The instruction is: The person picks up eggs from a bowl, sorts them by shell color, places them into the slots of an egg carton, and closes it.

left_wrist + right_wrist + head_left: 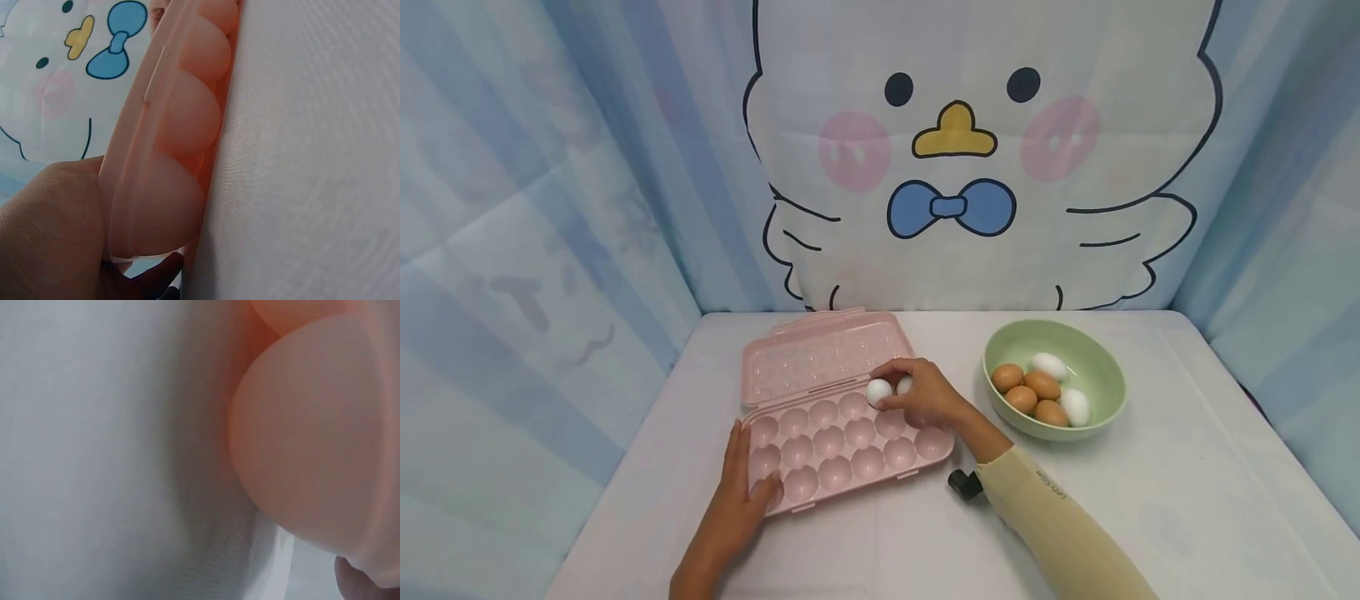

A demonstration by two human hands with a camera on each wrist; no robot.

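Note:
A pink plastic egg tray (847,442) lies on the table with its lid (827,354) folded back behind it. My left hand (733,500) grips the tray's left end, thumb over the front corner cup. In the left wrist view that hand (53,219) holds the tray's edge (134,144), with fingertips low beside the end cup. At the back row, my right hand (928,396) pinches a white egg (879,391) between thumb and finger. A second white egg (905,385) shows partly behind those fingers. The right wrist view has the tray's cup undersides (306,431) close up.
To the right stands a green bowl (1097,367) holding several brown eggs (1021,399) and two white eggs (1048,365). A small black object (964,484) shows beside the right sleeve (1052,517). Printed curtains (955,267) hang behind the table and at both sides.

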